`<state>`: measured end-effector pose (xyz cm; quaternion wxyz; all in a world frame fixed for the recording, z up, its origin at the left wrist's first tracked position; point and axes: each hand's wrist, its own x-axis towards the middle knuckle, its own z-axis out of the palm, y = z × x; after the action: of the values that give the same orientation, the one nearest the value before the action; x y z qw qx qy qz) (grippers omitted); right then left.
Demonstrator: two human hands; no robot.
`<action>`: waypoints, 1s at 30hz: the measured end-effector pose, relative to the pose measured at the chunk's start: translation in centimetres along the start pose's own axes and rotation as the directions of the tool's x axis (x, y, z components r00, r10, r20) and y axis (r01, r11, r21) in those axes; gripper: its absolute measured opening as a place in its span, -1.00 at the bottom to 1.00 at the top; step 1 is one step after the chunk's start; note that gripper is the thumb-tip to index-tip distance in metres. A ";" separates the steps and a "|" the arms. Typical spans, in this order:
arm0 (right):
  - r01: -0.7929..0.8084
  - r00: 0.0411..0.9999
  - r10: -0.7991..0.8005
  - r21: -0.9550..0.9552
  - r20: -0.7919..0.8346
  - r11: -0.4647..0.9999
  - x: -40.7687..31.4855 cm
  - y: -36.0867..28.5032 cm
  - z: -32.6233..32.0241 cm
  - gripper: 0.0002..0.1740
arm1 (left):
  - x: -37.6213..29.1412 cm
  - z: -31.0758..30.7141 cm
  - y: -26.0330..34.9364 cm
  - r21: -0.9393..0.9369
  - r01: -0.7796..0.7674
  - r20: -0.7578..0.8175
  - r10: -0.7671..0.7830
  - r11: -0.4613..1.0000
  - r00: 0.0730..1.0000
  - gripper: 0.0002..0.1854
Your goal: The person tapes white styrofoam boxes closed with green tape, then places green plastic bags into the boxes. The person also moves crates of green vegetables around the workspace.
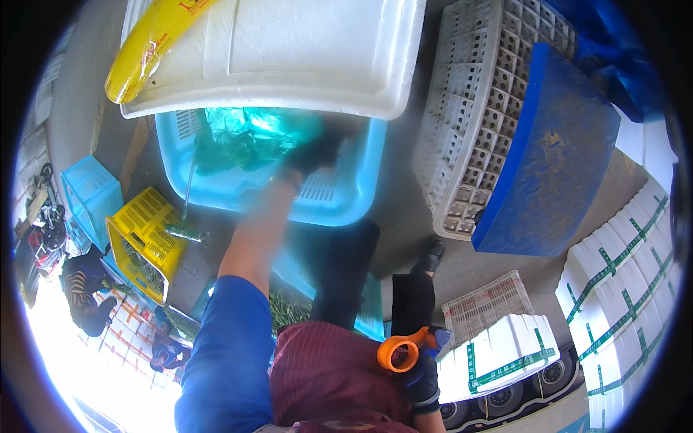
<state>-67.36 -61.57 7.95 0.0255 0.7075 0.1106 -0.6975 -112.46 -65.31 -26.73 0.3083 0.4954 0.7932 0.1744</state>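
My left hand (316, 149), in a dark glove and blurred, reaches into a light blue plastic basket (341, 211). Beside it lies crumpled green plastic film (260, 127). Whether its fingers hold anything cannot be made out. A white foam lid or panel (314, 48) covers the basket's far part, and a yellow plastic-wrapped roll (143, 59) rests on that. Low on the right, my gloved right hand (422, 381) grips an orange tape dispenser (398, 354) against the dark red apron (330, 373).
White crates (471, 108) with a blue metal ramp (547, 162) leaning on them stand at right. Foam boxes (612, 281) banded with green tape are stacked beyond. A yellow basket (146, 238) holds greens at left, near a green-ended rod (185, 233). Other people (86, 292) work at far left.
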 end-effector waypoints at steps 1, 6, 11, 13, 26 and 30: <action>0.001 1.000 -0.001 -0.009 0.005 1.000 0.0 0.7 -0.3 -0.64 | 1.0 -0.9 0.3 0.035 0.013 0.165 -0.019 0.999 0.986 -0.57; -0.196 0.980 0.194 0.360 0.040 0.912 0.3 -2.8 4.7 -0.61 | 1.5 -1.7 1.7 0.104 -0.053 0.221 0.029 0.993 0.975 -0.62; 0.065 0.991 -0.003 -0.464 0.132 0.884 -0.2 -4.1 5.3 -0.47 | 2.9 -6.7 5.0 -0.070 0.143 0.550 -0.082 0.987 0.831 -0.59; 0.005 0.984 0.039 -0.247 0.175 0.969 0.2 -3.8 5.1 -0.40 | 1.4 -3.4 1.4 0.026 -0.107 0.342 0.092 0.994 0.935 -0.73; -0.183 0.963 0.097 0.348 0.250 0.920 2.7 -1.8 4.1 -0.23 | 4.0 -2.8 3.0 0.006 0.244 0.445 -0.221 0.970 0.868 -0.58; -0.179 0.976 0.136 0.262 0.172 0.948 3.5 0.2 1.8 -0.35 | 3.9 -0.2 1.1 0.023 0.223 0.354 -0.217 0.974 0.910 -0.62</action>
<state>-69.04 -61.73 4.45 -0.0092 0.6555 -0.0469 -0.7537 -113.11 -61.34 -27.17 0.4684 0.4234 0.7736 0.0537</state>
